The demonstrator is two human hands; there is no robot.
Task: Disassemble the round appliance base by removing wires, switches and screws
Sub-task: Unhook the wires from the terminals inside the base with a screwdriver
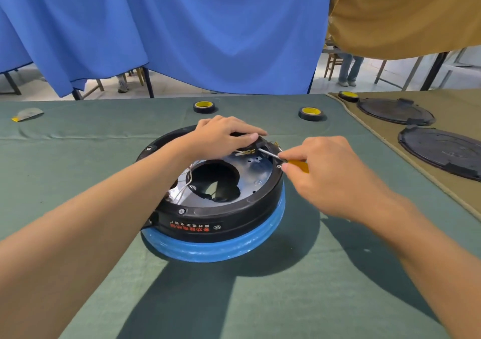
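Head view: round appliance base (221, 224) at mid-table on green cloth (78, 156), open side up, presumably so that metal plate (255, 180) and fittings face the worker. Blue band (213, 250) underneath, against the cloth. White wires (186, 182) loose across the plate beside the central hole; brass terminals (246, 152) at the far rim. Left hand (221, 135) laid over that far rim, likely to steady the base against the tool's push; pressing flat or gripping a part beneath, cannot tell. Right hand (328, 174) clenched round orange-handled screwdriver (299, 165), tip aimed into the far-right rim beside the terminals, probably at a screw or clip there. Near-side rim screw (181, 211) in place. Further out: tape rolls (204, 107) along the far edge, two black round covers (442, 153) parked on tan cloth (455, 104) to the right, clear of the working space.
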